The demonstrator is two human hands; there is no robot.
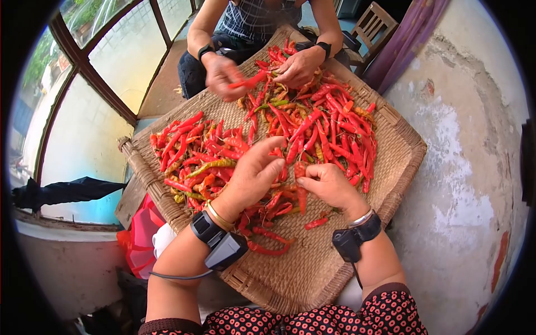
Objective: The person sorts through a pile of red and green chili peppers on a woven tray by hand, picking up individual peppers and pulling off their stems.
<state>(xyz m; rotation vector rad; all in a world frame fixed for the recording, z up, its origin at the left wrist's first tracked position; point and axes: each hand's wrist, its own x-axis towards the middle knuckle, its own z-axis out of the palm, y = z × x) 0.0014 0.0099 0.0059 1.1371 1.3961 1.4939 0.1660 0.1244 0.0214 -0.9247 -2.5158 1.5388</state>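
Note:
Red chili peppers [346,125], with a few green and yellowish ones among them, lie heaped on a woven tray [312,262]. My right hand [332,188] pinches a red chili pepper [302,192] between thumb and fingers, its tip pointing down. Just left of that pepper is my left hand [254,174], over the left heap; thumb and forefinger are apart and I see nothing held between them. The other fingers of my left hand are partly hidden. A loose short red chili [316,224] rests below my right hand.
Across the tray sits another person [259,22], whose blurred hand [223,77] holds a red chili; the other hand [301,67] is over the far peppers. A plastered wall [463,167] stands right, windows [84,139] left. A dark umbrella [78,192] and pink bag [142,240] are at left.

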